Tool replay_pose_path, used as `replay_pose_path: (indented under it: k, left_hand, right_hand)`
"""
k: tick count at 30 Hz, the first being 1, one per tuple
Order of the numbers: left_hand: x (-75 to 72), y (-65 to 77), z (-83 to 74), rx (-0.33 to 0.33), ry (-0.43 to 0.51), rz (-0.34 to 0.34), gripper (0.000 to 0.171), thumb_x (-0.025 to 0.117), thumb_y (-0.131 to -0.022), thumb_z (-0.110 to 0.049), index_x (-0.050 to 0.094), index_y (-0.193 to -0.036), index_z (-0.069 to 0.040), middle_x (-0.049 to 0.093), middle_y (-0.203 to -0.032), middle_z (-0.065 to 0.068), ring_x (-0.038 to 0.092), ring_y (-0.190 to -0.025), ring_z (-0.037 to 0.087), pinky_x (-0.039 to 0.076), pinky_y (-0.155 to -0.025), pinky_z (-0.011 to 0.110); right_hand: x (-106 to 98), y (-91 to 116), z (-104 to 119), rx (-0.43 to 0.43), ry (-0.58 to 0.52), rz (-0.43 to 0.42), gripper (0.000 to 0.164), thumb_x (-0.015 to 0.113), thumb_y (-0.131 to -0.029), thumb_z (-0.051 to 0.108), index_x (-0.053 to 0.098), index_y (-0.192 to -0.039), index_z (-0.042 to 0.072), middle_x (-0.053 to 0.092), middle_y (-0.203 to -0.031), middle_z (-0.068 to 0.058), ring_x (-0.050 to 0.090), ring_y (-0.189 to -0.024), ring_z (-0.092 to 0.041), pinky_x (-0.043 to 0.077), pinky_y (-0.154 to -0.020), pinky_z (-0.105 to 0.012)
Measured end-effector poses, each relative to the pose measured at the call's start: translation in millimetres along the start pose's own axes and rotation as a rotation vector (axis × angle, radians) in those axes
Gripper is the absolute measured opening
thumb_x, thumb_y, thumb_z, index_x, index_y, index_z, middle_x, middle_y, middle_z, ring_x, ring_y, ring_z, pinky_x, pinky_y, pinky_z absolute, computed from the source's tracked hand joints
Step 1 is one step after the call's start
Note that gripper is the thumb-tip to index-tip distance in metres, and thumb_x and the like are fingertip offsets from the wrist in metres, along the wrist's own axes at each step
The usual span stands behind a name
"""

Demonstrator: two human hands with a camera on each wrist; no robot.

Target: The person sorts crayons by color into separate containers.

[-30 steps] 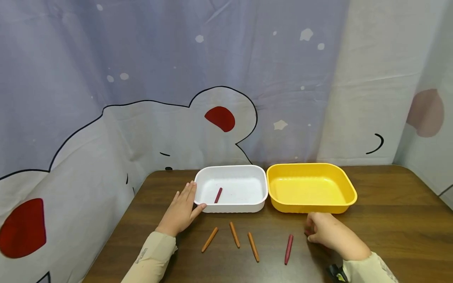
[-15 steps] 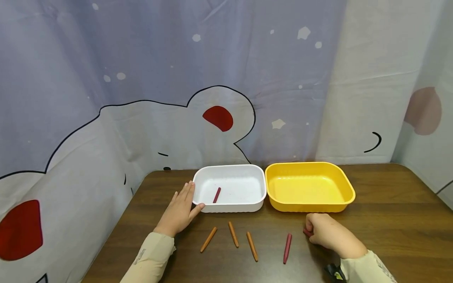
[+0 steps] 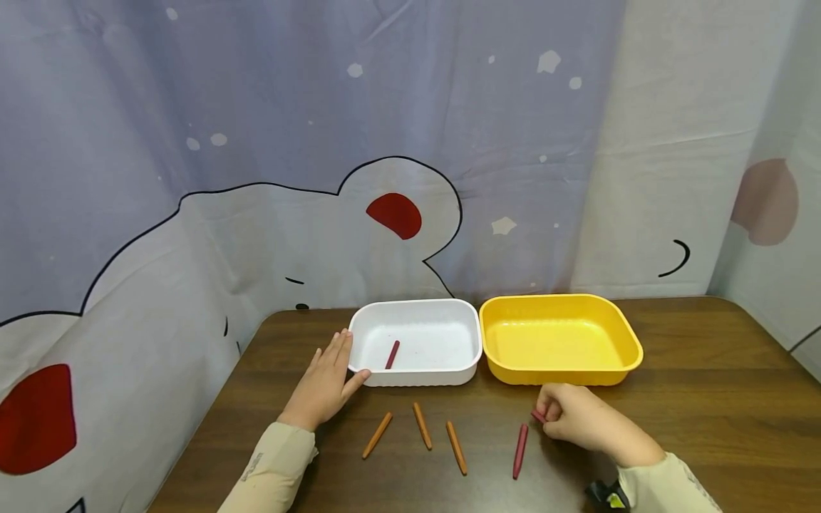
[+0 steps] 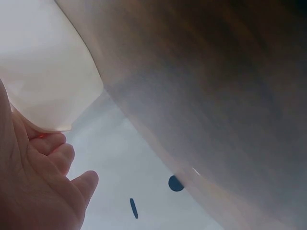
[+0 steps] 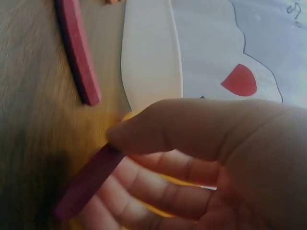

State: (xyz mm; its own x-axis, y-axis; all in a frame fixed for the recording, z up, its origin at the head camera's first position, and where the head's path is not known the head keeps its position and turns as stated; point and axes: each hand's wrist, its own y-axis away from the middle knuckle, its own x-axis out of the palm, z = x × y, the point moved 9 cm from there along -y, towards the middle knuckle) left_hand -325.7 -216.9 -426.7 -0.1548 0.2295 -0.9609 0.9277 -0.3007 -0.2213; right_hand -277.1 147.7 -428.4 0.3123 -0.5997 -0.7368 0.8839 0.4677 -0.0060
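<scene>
My right hand point(image 3: 580, 420) pinches a dark red crayon point(image 5: 88, 184) between thumb and fingers, just in front of the yellow tray point(image 3: 561, 377). In the head view only a short piece of that crayon shows at the fingertips. Another dark red crayon point(image 3: 520, 452) lies on the table just left of this hand. My left hand point(image 3: 323, 385) rests with straight fingers against the left side of the white tray point(image 3: 417, 377), its thumb at the front corner. One dark red crayon point(image 3: 393, 354) lies inside the white tray.
Three orange-brown crayons, a left one point(image 3: 377, 435), a middle one point(image 3: 422, 426) and a right one point(image 3: 457, 448), lie on the wooden table point(image 3: 699, 399) before the white tray. Both trays stand side by side near the back edge, where a printed curtain point(image 3: 288, 107) hangs.
My right hand has taken hold of the crayon beneath its fingers and shifted a little left with it. The left hand stays at the white tray.
</scene>
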Motion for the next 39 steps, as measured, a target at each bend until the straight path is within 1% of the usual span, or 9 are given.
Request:
replay_pose_path:
  k: [2, 6, 10, 15, 19, 23, 30, 35, 39]
  left_hand:
    - [-0.2, 0.2, 0.3, 0.001, -0.002, -0.002, 0.083, 0.052, -0.104, -0.049, 0.025, -0.156, 0.009, 0.026, -0.163, 0.024, 0.023, -0.152, 0.037, 0.024, -0.119, 0.061]
    - [0.2, 0.8, 1.3, 0.0, -0.002, 0.0, 0.083, 0.051, -0.104, -0.05, 0.025, -0.156, 0.009, 0.026, -0.163, 0.024, 0.023, -0.152, 0.037, 0.024, -0.119, 0.061]
    - [-0.1, 1.1, 1.8, 0.0, 0.004, -0.002, 0.083, 0.051, -0.104, -0.05, 0.025, -0.156, 0.009, 0.026, -0.163, 0.024, 0.023, -0.152, 0.037, 0.024, -0.119, 0.061]
    - [-0.4, 1.0, 2.0, -0.001, 0.002, -0.005, 0.083, 0.052, -0.104, -0.049, 0.025, -0.156, 0.009, 0.026, -0.163, 0.024, 0.023, -0.152, 0.037, 0.023, -0.119, 0.061]
    - [-0.4, 0.7, 1.9, -0.001, 0.002, -0.006, 0.083, 0.052, -0.104, -0.049, 0.026, -0.156, 0.009, 0.027, -0.162, 0.024, 0.024, -0.152, 0.038, 0.024, -0.119, 0.061]
    - [-0.1, 0.4, 1.6, 0.001, 0.006, -0.008, 0.083, 0.053, -0.104, -0.049, 0.025, -0.156, 0.009, 0.027, -0.162, 0.025, 0.024, -0.152, 0.037, 0.023, -0.119, 0.061]
    - [1.7, -0.2, 1.2, 0.006, 0.011, -0.004, 0.083, 0.052, -0.104, -0.049, 0.025, -0.156, 0.009, 0.026, -0.163, 0.025, 0.023, -0.152, 0.038, 0.023, -0.119, 0.061]
    - [2.0, -0.5, 1.8, 0.002, 0.007, -0.002, 0.083, 0.052, -0.104, -0.05, 0.024, -0.157, 0.008, 0.026, -0.163, 0.024, 0.023, -0.152, 0.037, 0.023, -0.119, 0.061]
    - [1.8, -0.7, 1.6, 0.006, 0.005, -0.008, 0.083, 0.052, -0.104, -0.05, 0.025, -0.156, 0.009, 0.027, -0.163, 0.024, 0.024, -0.152, 0.037, 0.023, -0.119, 0.061]
  right_hand:
    - [0.9, -1.3, 3.1, -0.011, -0.079, 0.004, 0.019, 0.076, -0.077, -0.003, 0.062, -0.087, 0.006, 0.059, -0.074, 0.003, 0.053, -0.065, -0.007, 0.048, -0.057, -0.024]
    - [0.2, -3.2, 8.4, -0.03, -0.211, -0.016, 0.015, 0.074, -0.082, -0.001, 0.065, -0.094, -0.002, 0.063, -0.079, -0.001, 0.057, -0.065, -0.008, 0.052, -0.055, -0.025]
    - [-1.4, -5.1, 12.5, -0.05, -0.307, -0.043, 0.02, 0.073, -0.085, 0.001, 0.067, -0.101, -0.009, 0.066, -0.083, -0.003, 0.06, -0.068, -0.006, 0.054, -0.059, -0.024]
    - [-1.1, -8.8, 14.5, -0.023, -0.458, -0.053, 0.028, 0.072, -0.088, 0.001, 0.064, -0.109, -0.016, 0.066, -0.089, -0.009, 0.064, -0.075, -0.01, 0.058, -0.065, -0.026]
    - [0.4, -11.5, 17.3, -0.017, -0.543, -0.068, 0.032, 0.071, -0.09, 0.001, 0.062, -0.114, -0.018, 0.067, -0.094, -0.016, 0.067, -0.079, -0.012, 0.06, -0.068, -0.03]
    - [3.9, -14.5, 19.6, -0.024, -0.596, -0.081, 0.035, 0.07, -0.091, 0.001, 0.06, -0.117, -0.02, 0.068, -0.099, -0.021, 0.068, -0.081, -0.012, 0.061, -0.07, -0.032]
    - [11.3, -24.4, 24.2, -0.013, -0.656, -0.087, 0.037, 0.071, -0.092, 0.003, 0.059, -0.119, -0.02, 0.069, -0.101, -0.022, 0.07, -0.083, -0.013, 0.062, -0.072, -0.033]
    - [12.0, -36.8, 31.8, -0.018, -0.775, -0.097, 0.04, 0.07, -0.093, 0.002, 0.055, -0.12, -0.023, 0.071, -0.102, -0.018, 0.071, -0.086, -0.014, 0.062, -0.076, -0.034]
    - [12.8, -48.8, 38.1, -0.009, -0.869, -0.095, 0.04, 0.069, -0.094, 0.003, 0.054, -0.121, -0.023, 0.072, -0.101, -0.013, 0.073, -0.09, -0.02, 0.062, -0.079, -0.035]
